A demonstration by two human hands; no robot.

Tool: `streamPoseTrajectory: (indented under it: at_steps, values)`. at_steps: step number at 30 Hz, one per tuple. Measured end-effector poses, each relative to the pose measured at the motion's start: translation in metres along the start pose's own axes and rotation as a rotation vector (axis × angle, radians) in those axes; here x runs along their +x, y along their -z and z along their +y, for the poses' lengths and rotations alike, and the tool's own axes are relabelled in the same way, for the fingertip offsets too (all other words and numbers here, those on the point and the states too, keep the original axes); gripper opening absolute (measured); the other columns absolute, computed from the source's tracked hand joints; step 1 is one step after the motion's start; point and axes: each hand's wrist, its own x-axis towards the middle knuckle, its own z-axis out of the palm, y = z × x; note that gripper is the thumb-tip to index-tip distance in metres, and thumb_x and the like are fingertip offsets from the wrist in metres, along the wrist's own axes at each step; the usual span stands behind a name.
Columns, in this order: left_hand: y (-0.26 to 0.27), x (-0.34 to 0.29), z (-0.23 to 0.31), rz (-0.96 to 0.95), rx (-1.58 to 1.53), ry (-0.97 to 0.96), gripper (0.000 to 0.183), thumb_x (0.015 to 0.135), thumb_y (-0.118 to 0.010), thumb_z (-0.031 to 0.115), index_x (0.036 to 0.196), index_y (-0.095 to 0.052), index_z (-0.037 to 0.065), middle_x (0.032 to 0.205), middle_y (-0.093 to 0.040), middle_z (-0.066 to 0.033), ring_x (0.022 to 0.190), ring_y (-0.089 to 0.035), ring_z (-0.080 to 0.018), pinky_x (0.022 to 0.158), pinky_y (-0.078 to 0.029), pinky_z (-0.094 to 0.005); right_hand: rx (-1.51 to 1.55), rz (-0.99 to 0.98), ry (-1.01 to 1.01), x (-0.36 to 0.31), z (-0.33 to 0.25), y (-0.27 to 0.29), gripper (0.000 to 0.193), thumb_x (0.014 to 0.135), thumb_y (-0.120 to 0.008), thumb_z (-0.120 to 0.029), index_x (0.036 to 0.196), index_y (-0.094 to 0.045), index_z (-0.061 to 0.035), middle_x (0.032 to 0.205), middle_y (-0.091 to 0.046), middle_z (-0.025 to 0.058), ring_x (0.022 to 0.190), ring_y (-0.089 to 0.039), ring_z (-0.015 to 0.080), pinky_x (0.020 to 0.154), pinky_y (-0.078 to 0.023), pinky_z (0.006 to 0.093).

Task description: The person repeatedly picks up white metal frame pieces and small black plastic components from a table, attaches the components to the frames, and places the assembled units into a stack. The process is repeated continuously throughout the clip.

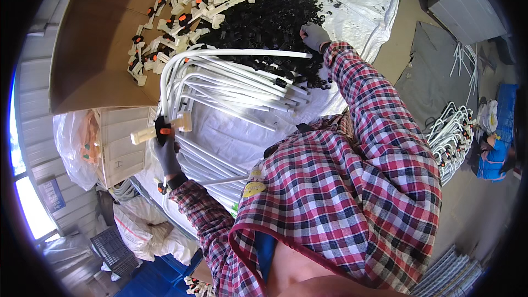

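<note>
My left hand (169,157), in a grey glove, grips a cream-and-black plastic bracket (144,135) with an orange button. The bracket sits around a bent white tube (236,52), near its curve. Further such tubes (231,89) lie side by side under and beside it. My right hand (315,37), gloved too, reaches to the right edge of a heap of small black plastic parts (269,22). Its fingers are curled closed, and what they hold, if anything, is hidden.
A tilted cardboard box (93,49) holds several cream brackets (170,22) at the far left. White sheeting (357,0) lies under the heap. Bent tubes with fittings (451,137) are stacked at right, near a person in blue (491,157). White sacks (146,228) stand at lower left.
</note>
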Motion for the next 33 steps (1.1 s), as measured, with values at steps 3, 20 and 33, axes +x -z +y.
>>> streamPoseTrajectory:
  at_steps: [3,20,33]
  values:
    - [0.005,-0.018,-0.023,0.042,-0.068,0.006,0.030,0.091,-0.071,0.021,0.114,-0.061,0.005,0.074,-0.054,0.0024,0.051,-0.046,-0.0059,0.045,-0.035,-0.0215,0.036,0.063,-0.093,-0.015,-0.043,0.029,0.022,0.078,-0.068,-0.019,0.097,-0.060,-0.0106,0.090,-0.067,0.0144,0.089,-0.066,0.0349,0.076,-0.052,0.0443]
    - [0.020,-0.030,-0.020,0.133,-0.057,-0.030,0.028,0.091,-0.067,0.019,0.111,-0.059,0.002,0.076,-0.054,0.0015,0.053,-0.046,-0.0057,0.048,-0.036,-0.0204,0.614,-0.423,-0.095,-0.042,-0.038,0.013,0.022,0.082,-0.073,-0.016,0.094,-0.058,-0.0044,0.079,-0.066,0.0069,0.073,-0.068,0.0187,0.067,-0.055,0.0317]
    - [0.006,-0.042,-0.005,0.010,-0.083,-0.073,0.046,0.094,-0.061,0.015,0.139,-0.051,0.006,0.102,-0.059,0.0029,0.061,-0.040,-0.0036,0.053,-0.035,-0.0189,-0.047,-0.145,0.399,-0.059,-0.061,0.058,0.029,0.079,-0.077,-0.029,0.101,-0.072,-0.0108,0.084,-0.068,0.0075,0.080,-0.067,0.0249,0.073,-0.051,0.0365]
